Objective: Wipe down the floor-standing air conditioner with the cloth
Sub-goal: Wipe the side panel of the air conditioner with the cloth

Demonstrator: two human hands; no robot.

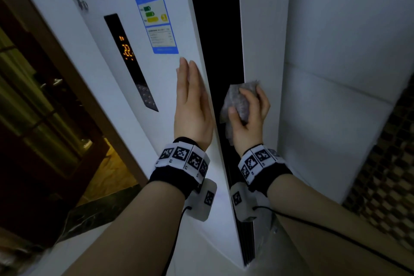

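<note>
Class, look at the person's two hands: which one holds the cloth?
The right hand grips the grey cloth; the left hand lies flat on the air conditioner.

You are working in dim, bluish light; the white air conditioner [156, 78] reads grey-blue, with no hard shadows on it. Its orange display [127, 51] glows and smears slightly. The vertical slot [215, 29] is pure black, its detail lost. Warm yellow light falls on the floor [112, 170] at lower left. The label [154, 13] print is too soft to read, and straight edges bow toward the borders.
</note>
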